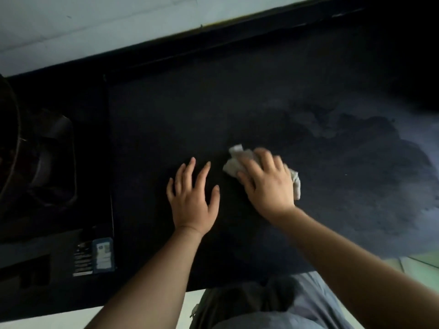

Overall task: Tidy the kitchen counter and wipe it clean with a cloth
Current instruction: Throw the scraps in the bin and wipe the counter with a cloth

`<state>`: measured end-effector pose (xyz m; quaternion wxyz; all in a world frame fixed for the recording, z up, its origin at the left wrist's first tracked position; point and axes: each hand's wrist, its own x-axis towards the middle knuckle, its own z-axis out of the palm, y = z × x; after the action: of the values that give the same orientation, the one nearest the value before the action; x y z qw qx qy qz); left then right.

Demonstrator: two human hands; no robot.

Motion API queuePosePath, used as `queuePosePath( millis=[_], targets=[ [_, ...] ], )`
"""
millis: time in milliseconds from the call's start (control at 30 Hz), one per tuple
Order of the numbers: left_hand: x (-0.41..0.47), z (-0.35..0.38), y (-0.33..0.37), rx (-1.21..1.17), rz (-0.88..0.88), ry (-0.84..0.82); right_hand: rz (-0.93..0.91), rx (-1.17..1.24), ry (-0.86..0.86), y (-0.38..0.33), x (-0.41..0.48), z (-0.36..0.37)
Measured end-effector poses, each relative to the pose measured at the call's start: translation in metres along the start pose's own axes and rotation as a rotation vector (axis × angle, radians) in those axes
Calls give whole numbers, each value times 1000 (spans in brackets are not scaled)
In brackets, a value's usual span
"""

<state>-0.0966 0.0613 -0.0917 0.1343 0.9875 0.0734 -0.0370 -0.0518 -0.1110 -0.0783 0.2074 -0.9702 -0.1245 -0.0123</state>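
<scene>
Dark stone or laminate makes up the counter [237, 96], and it fills most of the view. Nothing loose stands on the visible stretch, so the tidying part appears done here; the wiping is in hand.

The cloth [234, 163], a pale crumpled rag, lies on the counter near its front edge, roughly at mid-width. The right hand [267, 184] presses down on top of the cloth, fingers spread and curled over it, pinning it flat rather than pinching it. Corners of the cloth show beyond the fingertips and on the hand's far right side.

The left hand [193, 198] rests just beside the cloth, on its left, palm down on the bare counter with fingers apart and holding nothing. It seems to serve as a brace.

To the right of the cloth, a broad greyish patch [380, 157] with an uneven edge spreads over the counter toward its right end. Whether this is a wet film, residue or reflected light cannot be told from the dim picture. The area left of the cloth looks uniformly dark, and its state is equally unclear.

A stove [54, 162] with a dark pan [9, 138] adjoins the counter's left end. A pale wall [95, 22] runs along its back edge.

Judgement: wiping is partway along. The patch to the right likely needs further passes, and the back strip by the wall shows no sign either way.
</scene>
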Motion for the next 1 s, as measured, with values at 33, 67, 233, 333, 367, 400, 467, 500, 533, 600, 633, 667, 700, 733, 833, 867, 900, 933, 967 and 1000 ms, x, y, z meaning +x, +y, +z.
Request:
queuePosePath(
  millis=[33,67,233,333,367,400,467,500,533,600,633,667,700,733,833,867,900,933,967,1000],
  targets=[
    [0,0,0,0,3,3,-35,-1,-13,4,-18,-4],
    [0,0,0,-1,5,3,-48,-8,-10,12,-29,-8],
    [-2,-3,1,34,35,-38,278,-37,103,52,-7,-25],
    [-5,-9,4,50,51,-74,405,-34,128,34,25,-18],
    [-10,-11,5,55,68,-81,367,-32,104,25,27,-13],
    [-17,-12,7,57,89,-84,301,-23,77,16,24,-10],
    [-38,-10,11,54,118,-88,151,-11,40,4,2,-6],
    [-49,-7,13,50,123,-89,99,-8,34,2,-15,-7],
    [-60,-3,14,47,123,-90,70,-8,25,3,-34,-9],
    [-73,4,15,39,117,-77,56,-26,24,15,-66,-16],
    [-76,7,15,30,113,-67,57,-41,34,25,-76,-20],
    [-76,9,14,22,108,-55,61,-61,49,38,-80,-25],
    [-76,10,14,18,103,-46,72,-80,61,50,-77,-30],
    [-75,10,13,19,100,-40,98,-93,69,60,-69,-33],
    [-75,10,13,20,98,-37,271,-83,126,63,-27,-31],
    [-75,9,13,21,99,-36,322,-73,138,56,-16,-26],
    [-75,9,13,23,99,-33,340,-70,146,46,-10,-21],
    [-75,9,13,25,98,-31,324,-69,145,35,-9,-16],
    [-75,8,13,24,94,-29,283,-70,133,25,-13,-12],
    [-74,8,13,20,91,-29,228,-72,110,17,-24,-10]
  ],
)
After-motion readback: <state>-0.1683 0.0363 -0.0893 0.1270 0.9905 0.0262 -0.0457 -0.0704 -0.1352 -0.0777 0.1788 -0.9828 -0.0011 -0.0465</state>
